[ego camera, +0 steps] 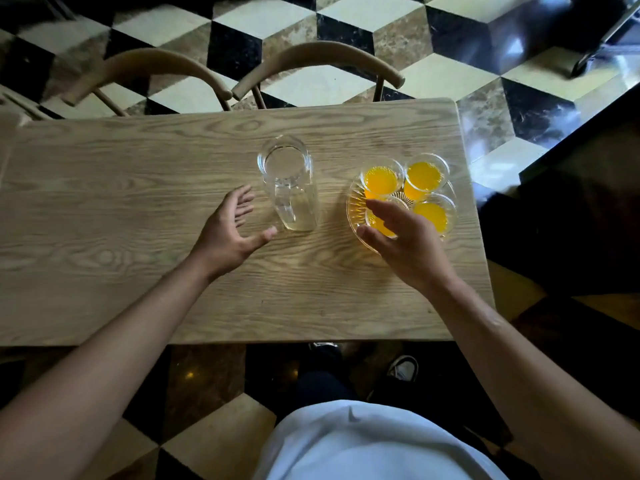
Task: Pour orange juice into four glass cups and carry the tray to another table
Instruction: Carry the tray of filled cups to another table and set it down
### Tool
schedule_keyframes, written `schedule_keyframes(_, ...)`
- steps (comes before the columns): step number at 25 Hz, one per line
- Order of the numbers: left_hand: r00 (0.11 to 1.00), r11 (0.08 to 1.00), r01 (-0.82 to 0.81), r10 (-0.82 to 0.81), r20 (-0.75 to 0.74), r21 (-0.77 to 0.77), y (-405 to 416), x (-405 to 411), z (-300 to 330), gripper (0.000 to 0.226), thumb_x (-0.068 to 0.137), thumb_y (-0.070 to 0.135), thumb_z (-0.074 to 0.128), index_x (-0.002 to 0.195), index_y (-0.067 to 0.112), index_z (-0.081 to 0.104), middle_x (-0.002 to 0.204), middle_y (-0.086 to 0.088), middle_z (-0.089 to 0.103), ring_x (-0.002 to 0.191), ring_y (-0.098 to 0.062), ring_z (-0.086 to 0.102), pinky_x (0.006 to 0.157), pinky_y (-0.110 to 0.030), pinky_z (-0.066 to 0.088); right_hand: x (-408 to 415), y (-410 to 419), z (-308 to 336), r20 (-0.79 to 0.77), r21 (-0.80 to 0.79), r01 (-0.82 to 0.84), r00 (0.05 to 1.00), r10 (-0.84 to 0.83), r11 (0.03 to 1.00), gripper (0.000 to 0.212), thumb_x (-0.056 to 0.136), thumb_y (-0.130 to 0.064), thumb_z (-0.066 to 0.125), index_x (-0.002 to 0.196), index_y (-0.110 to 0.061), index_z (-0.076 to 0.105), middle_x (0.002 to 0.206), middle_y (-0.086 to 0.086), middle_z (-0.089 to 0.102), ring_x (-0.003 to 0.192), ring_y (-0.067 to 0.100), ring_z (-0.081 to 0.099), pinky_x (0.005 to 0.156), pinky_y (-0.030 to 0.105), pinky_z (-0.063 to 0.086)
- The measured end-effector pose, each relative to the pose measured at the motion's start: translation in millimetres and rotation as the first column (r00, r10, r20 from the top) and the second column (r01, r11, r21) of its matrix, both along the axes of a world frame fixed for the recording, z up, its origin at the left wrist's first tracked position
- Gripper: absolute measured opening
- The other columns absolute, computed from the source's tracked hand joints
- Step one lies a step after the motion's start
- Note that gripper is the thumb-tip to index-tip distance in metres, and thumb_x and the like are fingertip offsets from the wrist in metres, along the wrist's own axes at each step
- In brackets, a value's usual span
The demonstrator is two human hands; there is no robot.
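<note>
Now the pouring looks finished: all four glass cups (408,199) hold orange juice, and the glass pitcher (289,188) stands empty just beyond our left hand (230,233). We judge the carry comes next, needing a level two-sided hold on the glass tray (356,216). Our left fingers (242,206) are spread, holding nothing. Our right hand (401,240) hovers loosely spread over the nearest cup, thumb near the tray's rim; contact is unclear.
</note>
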State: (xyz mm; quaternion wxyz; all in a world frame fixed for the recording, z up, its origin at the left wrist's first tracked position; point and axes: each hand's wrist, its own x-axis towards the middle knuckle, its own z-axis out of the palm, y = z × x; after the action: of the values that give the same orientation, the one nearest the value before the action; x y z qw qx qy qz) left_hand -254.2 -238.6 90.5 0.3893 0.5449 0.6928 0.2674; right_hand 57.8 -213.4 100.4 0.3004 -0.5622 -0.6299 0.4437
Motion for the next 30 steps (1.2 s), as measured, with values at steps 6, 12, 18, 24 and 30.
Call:
schedule_keyframes(6, 0.996, 0.994, -0.062, 0.068, -0.066, 0.089, -62.2, 73.0, 23.9, 0.106, 0.068, 0.06, 0.077, 0.156, 0.019, 0.035, 0.153, -0.006, 0.05, 0.136, -0.013, 0.053, 0.112, -0.033, 0.044, 86.4, -19.1, 8.9, -0.023, 0.017, -0.04, 0.999, 0.041, 0.999, 0.055, 0.087, -0.034, 0.08, 0.138, -0.019, 0.064, 0.139, -0.002, 0.066, 0.129, 0.009, 0.06, 0.11, 0.038, 0.05)
schedule_keyframes(12, 0.989, 0.978, -0.082, 0.104, -0.103, 0.193, -87.2, 137.1, 27.7, 0.071, 0.076, 0.051, 0.075, 0.139, 0.044, 0.044, 0.144, -0.001, 0.053, 0.13, -0.011, 0.056, 0.108, -0.03, 0.044, 158.3, -26.5, 12.7, 0.007, 0.013, -0.006, 1.0, 0.006, 1.0, 0.05, 0.09, -0.026, 0.079, 0.137, -0.017, 0.065, 0.135, 0.001, 0.068, 0.122, 0.014, 0.064, 0.103, 0.034, 0.053)
schedule_keyframes(18, 0.979, 0.965, 0.018, 0.035, -0.2, 0.261, -68.5, 161.3, 4.9, 0.028, 0.091, 0.014, 0.059, 0.115, 0.01, 0.074, 0.122, -0.006, 0.07, 0.116, -0.019, 0.066, 0.104, -0.045, 0.053, 187.9, -22.0, 2.6, 0.054, -0.028, 0.051, 0.997, -0.049, 0.998, 0.037, 0.093, -0.013, 0.073, 0.129, -0.01, 0.068, 0.126, 0.003, 0.071, 0.112, 0.013, 0.068, 0.087, 0.015, 0.054)
schedule_keyframes(24, 0.99, 0.992, -0.051, 0.066, -0.128, 0.119, -25.7, 171.9, -38.2, 0.029, 0.098, 0.002, 0.057, 0.121, 0.007, 0.074, 0.114, -0.002, 0.072, 0.105, -0.02, 0.069, 0.096, -0.033, 0.054, 192.5, 6.5, -25.9, 0.118, -0.111, 0.163, 0.982, -0.15, 0.98, 0.029, 0.092, -0.009, 0.072, 0.121, -0.008, 0.072, 0.112, 0.003, 0.075, 0.098, 0.012, 0.073, 0.073, 0.007, 0.054)
schedule_keyframes(30, 0.985, 0.985, -0.162, 0.158, -0.074, -0.062, 14.3, 165.8, -85.8, 0.03, 0.099, 0.003, 0.058, 0.127, 0.006, 0.069, 0.119, -0.01, 0.074, 0.107, -0.023, 0.069, 0.096, -0.032, 0.053, 180.4, 47.2, -61.4, 0.224, -0.209, 0.237, 0.956, -0.189, 0.949, 0.031, 0.092, -0.011, 0.071, 0.123, -0.01, 0.071, 0.113, -0.001, 0.074, 0.085, -0.003, 0.069, 0.075, 0.013, 0.059)
